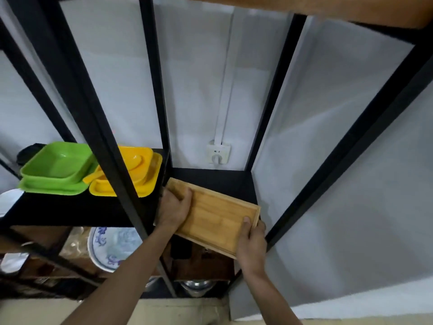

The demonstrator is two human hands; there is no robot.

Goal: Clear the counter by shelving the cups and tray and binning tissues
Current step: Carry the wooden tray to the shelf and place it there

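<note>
A rectangular wooden tray (214,213) lies tilted over the front of a black shelf (225,181) in a black metal rack. Its far end rests over the shelf, and its near end sticks out past the front edge. My left hand (174,208) grips the tray's left end, fingers curled over the rim. My right hand (251,242) holds the near right corner, thumb on the tray's inner floor. No cups or tissues are in view.
On the left shelf stand a green square bowl on a plate (57,168) and a yellow one with a spoon (138,171). A black upright post (112,146) crosses in front. A wall socket (218,153) sits behind the shelf. A blue-patterned plate (105,245) lies on the shelf below.
</note>
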